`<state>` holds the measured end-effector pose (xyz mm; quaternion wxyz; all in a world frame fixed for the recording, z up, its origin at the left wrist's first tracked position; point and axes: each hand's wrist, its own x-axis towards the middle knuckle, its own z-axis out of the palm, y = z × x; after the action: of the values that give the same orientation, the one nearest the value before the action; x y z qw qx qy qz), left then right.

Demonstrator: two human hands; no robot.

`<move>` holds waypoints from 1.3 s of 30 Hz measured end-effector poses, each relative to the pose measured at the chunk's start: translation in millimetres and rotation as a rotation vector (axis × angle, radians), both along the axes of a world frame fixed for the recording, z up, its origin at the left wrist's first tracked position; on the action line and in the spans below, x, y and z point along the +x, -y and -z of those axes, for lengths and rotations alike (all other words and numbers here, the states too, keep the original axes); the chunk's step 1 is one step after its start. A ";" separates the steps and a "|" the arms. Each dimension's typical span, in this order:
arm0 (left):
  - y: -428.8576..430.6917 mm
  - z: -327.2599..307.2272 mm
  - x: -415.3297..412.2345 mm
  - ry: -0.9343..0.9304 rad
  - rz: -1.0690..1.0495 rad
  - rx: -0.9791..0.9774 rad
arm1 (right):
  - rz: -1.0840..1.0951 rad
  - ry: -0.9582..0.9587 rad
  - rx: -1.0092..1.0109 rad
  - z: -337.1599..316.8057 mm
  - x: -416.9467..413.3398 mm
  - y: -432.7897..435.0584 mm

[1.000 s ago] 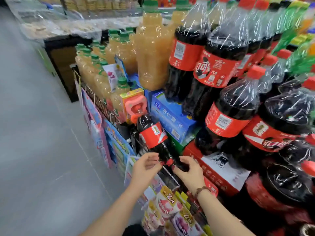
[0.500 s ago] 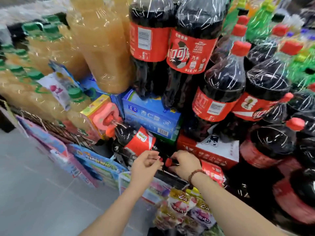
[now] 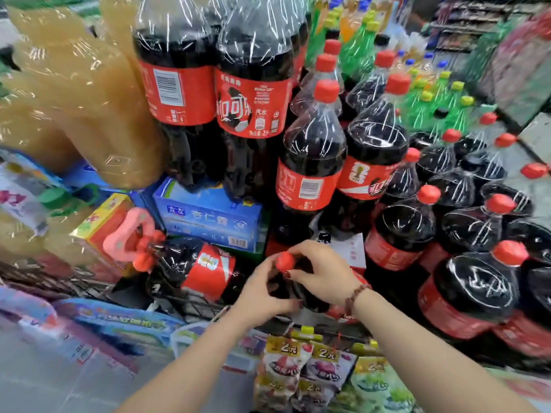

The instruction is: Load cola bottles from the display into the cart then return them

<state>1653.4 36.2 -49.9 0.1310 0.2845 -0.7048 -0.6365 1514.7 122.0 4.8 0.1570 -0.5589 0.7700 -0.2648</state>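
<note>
Both grips are on one small cola bottle (image 3: 275,286). The left grip (image 3: 262,293) curls round its dark body from the left. The right grip (image 3: 323,275) comes over from the right, fingers wrapped round the shoulder just under the red cap (image 3: 284,261). Neither is spread, and both are clamped on the bottle. It stands roughly upright between them, cap up. Its base is hidden by the hands, so we cannot tell whether it rests on anything.

It sits low at the foot of the display, over the wire cart (image 3: 193,305). Just left of it a second cola bottle (image 3: 205,271) lies on its side in the cart, cap pointing left. Behind that are a blue carton (image 3: 208,216) and the wrapped large cola bottles (image 3: 310,162), stacked above and to the right. Snack packets (image 3: 286,362) hang below the hands.

Progress, our read: loading is early. One bottle is down in the cart and this one is in hand. We cannot say whether it is going in or coming out. Many bottles remain on the display, and we judge the whole return leg not yet started.

Pose: both forearms reach in from the bottom edge and converge on the bottle. The wrists bend slightly inward, and there is a bead bracelet (image 3: 354,296) on the right wrist.
</note>
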 end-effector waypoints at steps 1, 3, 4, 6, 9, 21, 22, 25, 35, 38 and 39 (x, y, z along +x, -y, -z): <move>-4.7 -2.8 -11.2 0.002 0.022 0.000 | 0.001 0.015 -0.019 -1.3 -3.9 -3.8; -14.3 -6.6 -29.2 -0.020 0.016 0.052 | 0.012 0.052 -0.063 -2.4 -10.1 -11.1; -17.2 -6.9 -34.9 -0.032 -0.001 0.084 | 0.019 0.079 -0.078 -2.8 -12.4 -14.4; -21.3 -6.1 -40.9 -0.061 -0.018 0.108 | 0.009 0.128 -0.091 -5.5 -17.4 -20.0; -23.1 -7.8 -41.7 -0.078 -0.044 0.110 | 0.003 0.201 -0.099 -12.7 -31.0 -32.5; -20.9 -5.9 -42.7 -0.103 -0.001 0.075 | 0.335 0.472 -0.017 47.4 -54.0 -113.2; -19.9 -6.3 -43.0 -0.103 0.000 0.072 | 0.349 0.460 -0.033 47.6 -53.8 -111.4; -18.4 -13.4 -44.7 -0.122 -0.006 0.067 | 0.338 0.451 -0.064 47.5 -51.6 -109.1; -1.3 -52.5 -52.3 -0.140 -0.012 -0.066 | 0.387 0.528 -0.350 38.7 -30.2 -84.7; -3.3 -51.3 -54.6 -0.156 -0.043 -0.077 | 0.342 0.558 -0.345 33.0 -37.0 -81.4; -5.0 -50.5 -55.3 -0.159 -0.047 -0.077 | 0.338 0.580 -0.336 33.1 -39.1 -82.5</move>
<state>1598.1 41.2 0.6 0.2121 0.2444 -0.7092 -0.6263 1475.6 204.4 -28.2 0.2288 -0.3435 0.7207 -0.5570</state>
